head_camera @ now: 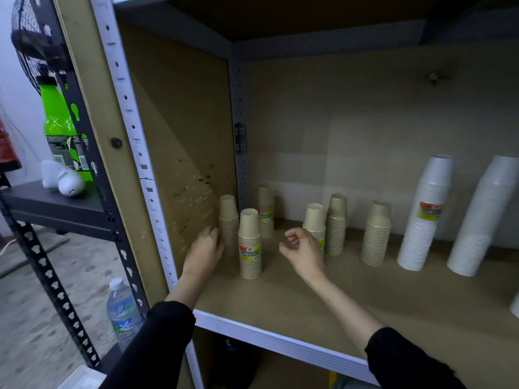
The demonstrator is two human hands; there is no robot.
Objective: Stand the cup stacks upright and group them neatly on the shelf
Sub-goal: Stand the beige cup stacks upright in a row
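Several tan paper cup stacks stand upright on the shelf [295, 313]. One is in the left corner [228, 220], one in front of it [249, 242], one behind [265, 211], and more to the right [314, 220], [337, 223], [376, 234]. Two tall white stacks [425, 214], [477, 217] stand at the right, leaning slightly. My left hand [203, 252] touches the side of the corner stack, fingers against it. My right hand [304, 254] hovers loosely curled in front of a tan stack, holding nothing.
A cardboard side wall [174, 136] closes the shelf on the left, cardboard lines the back. A white object [515, 307] shows at the right edge. Outside at left are a green bottle [60, 124], a water bottle [123, 313] and a dark side shelf [50, 203].
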